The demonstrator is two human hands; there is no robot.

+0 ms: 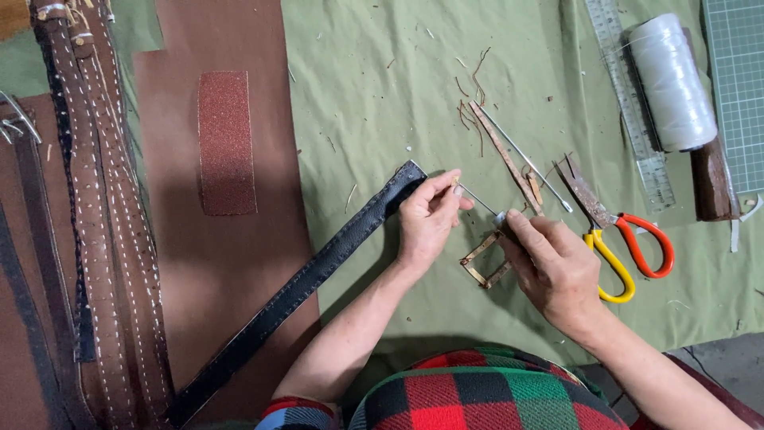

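Head view, left hand: the left hand (430,219) pinches the end of a long black stitched leather belt strap (318,275) between thumb and fingertips, so its grip is clamped on the strap end.
Head view, right hand: the right hand (557,267) is closed round the handle of a thin metal awl (477,201), whose point reaches toward the left fingertips; its grip is tight on the tool.
Where the strap lies: it runs diagonally from the left hand down to the lower left, across the green cloth-covered desk (382,103) and onto a brown leather sheet (239,263).
Buckle: a tarnished rectangular brass buckle (484,261) lies on the cloth between the two hands, just beside the right thumb.
How the strap will likely handle: light, flexible along its length but firm at the edges; best pinched near the end, close to where the point meets it.
How the awl will likely handle: thin, stiff, sharp, probably slippery on the bare shaft, so held by the handle.
Unclear: whether the point already touches the leather cannot be told.
Nearby: scissors with red and yellow handles (629,247), a white spool of thread (672,80), a clear ruler (633,103).
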